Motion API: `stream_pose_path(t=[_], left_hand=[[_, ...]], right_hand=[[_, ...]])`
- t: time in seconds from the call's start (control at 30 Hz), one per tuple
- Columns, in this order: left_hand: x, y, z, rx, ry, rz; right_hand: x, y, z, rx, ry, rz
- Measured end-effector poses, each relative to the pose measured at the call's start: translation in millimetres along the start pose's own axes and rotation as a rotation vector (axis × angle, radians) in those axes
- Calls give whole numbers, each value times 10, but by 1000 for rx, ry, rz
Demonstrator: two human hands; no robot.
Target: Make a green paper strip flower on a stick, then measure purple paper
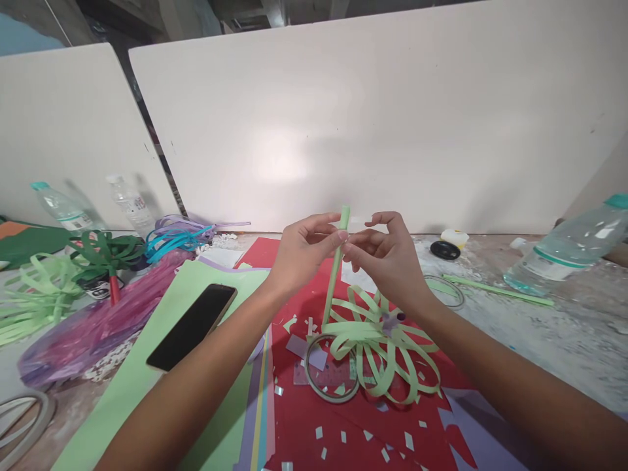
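Observation:
A thin rolled light-green paper stick (337, 265) stands nearly upright above the table. My left hand (300, 252) pinches it near its top with thumb and fingertips. My right hand (387, 255) meets it from the other side, its fingers curled and pressed to the same spot. Below the hands a looped light-green paper flower (380, 347) lies on a red paper sheet (343, 418). A ring of clear tape (330, 373) rests beside the flower.
A black phone (192, 325) lies on a light-green sheet (147, 379). Green paper flowers (63, 275), purple and blue strips (181, 235) and two bottles (93, 209) stand left. A water bottle (569, 252), a green stick (495, 289) and a black lid (444, 249) sit right. White boards (373, 124) back the table.

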State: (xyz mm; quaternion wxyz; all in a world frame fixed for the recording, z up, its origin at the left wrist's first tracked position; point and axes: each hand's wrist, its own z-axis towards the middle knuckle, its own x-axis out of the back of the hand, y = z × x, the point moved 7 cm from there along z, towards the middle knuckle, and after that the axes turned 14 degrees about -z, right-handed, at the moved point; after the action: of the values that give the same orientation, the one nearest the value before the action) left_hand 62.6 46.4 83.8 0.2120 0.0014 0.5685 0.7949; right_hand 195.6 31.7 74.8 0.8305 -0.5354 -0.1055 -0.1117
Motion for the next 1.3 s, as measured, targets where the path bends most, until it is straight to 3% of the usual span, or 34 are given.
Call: stream_pose_path(t=[0.13, 0.27, 0.37, 0.57, 0.73, 0.83, 0.93, 1.03, 1.2, 1.3], left_hand=[[-89, -64, -9, 21, -121, -18], [-60, -146, -19, 62, -68, -34], [-106, -173, -43, 62, -126, 85], [-265, -194, -138, 101, -319, 363], [-209, -162, -156, 103, -225, 353], [-180, -89, -155, 24, -197, 441], [-172, 21, -162, -83, -177, 604], [-172, 73, -174, -93, -187, 699], [-160, 92, -177, -62, -240, 619], [-139, 71, -157, -35, -256, 550]], right_hand=[[60, 38, 37, -36, 60, 63], [129, 38, 41, -25, 133, 60], [186, -35, 39, 52, 166, 39], [231, -110, 52, 71, 84, -38], [385, -177, 66, 98, 211, -34], [448, -184, 69, 107, 271, -50], [439, -159, 64, 92, 260, -50], [402, -152, 44, 87, 229, -26], [273, -179, 19, 92, 104, -23], [247, -188, 6, 89, 101, -14]])
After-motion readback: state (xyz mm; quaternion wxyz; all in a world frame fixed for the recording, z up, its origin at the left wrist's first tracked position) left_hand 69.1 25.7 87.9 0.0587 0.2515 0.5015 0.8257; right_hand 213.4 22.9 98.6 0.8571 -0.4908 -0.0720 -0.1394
